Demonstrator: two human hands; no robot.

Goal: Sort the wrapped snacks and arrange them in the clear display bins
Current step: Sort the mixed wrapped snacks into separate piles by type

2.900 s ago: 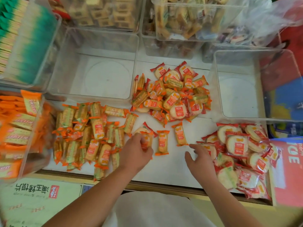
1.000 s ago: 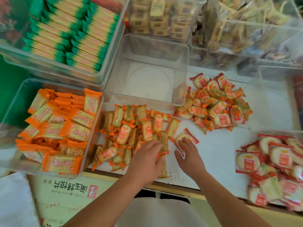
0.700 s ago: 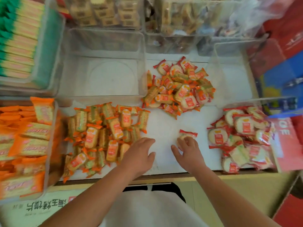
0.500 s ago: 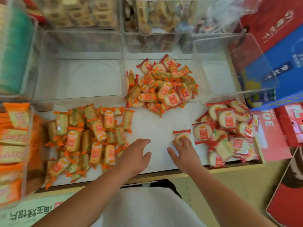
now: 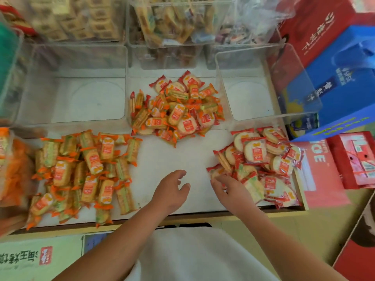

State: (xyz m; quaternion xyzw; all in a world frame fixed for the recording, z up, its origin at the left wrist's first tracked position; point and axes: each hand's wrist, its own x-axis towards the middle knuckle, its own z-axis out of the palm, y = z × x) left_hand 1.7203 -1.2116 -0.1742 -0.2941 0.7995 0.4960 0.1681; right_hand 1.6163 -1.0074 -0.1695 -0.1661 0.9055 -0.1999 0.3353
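Observation:
Three heaps of wrapped snacks lie on the white table (image 5: pixel 182 159). Orange-wrapped oblong snacks (image 5: pixel 87 173) are heaped at the left, a mixed heap (image 5: pixel 176 112) sits in the middle, and red-wrapped round snacks (image 5: pixel 261 163) are at the right. My left hand (image 5: pixel 172 189) hovers over bare table between the heaps, fingers relaxed and holding nothing. My right hand (image 5: pixel 229 187) reaches to the near left edge of the red heap, its fingertips touching a red round snack (image 5: pixel 216 172). Behind the heaps stand an empty clear bin at the left (image 5: pixel 75 57) and another at the right (image 5: pixel 223 63).
A bin of orange packs (image 5: pixel 14 171) stands at the far left. Filled clear bins (image 5: pixel 172 21) line the back. Red and blue gift boxes (image 5: pixel 334 74) crowd the right side. A printed carton (image 5: pixel 30 258) lies below the table's front edge.
My right hand has slid one red round snack rightwards across the table to the red heap. My left hand has left the orange heap and moved to the middle.

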